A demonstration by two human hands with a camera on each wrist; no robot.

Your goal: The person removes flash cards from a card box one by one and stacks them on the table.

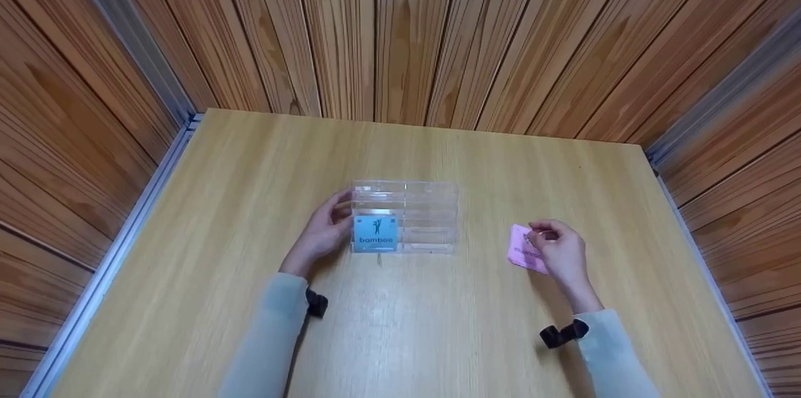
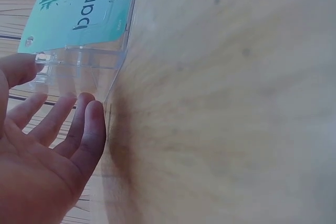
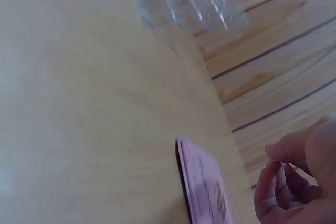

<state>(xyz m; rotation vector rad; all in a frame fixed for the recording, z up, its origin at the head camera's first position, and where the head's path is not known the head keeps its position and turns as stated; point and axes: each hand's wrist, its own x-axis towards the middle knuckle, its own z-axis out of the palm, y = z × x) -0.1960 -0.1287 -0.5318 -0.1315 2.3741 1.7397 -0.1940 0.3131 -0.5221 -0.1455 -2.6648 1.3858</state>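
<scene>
A clear plastic tiered card holder stands mid-table, with a blue card printed "bamboo" in its front left slot. At the holder's left side is my left hand. The left wrist view shows that hand's thumb and extended fingers touching the holder's clear side wall. To the right, a pink card or thin stack of cards lies on the table, its printing partly covered by my right hand. In the right wrist view, thumb and curled fingers meet just apart from the pink card, with nothing visible between them.
The wooden table is bounded by wood-plank walls at the back and sides. Metal rails run along the side edges. A small black device sits on each wrist.
</scene>
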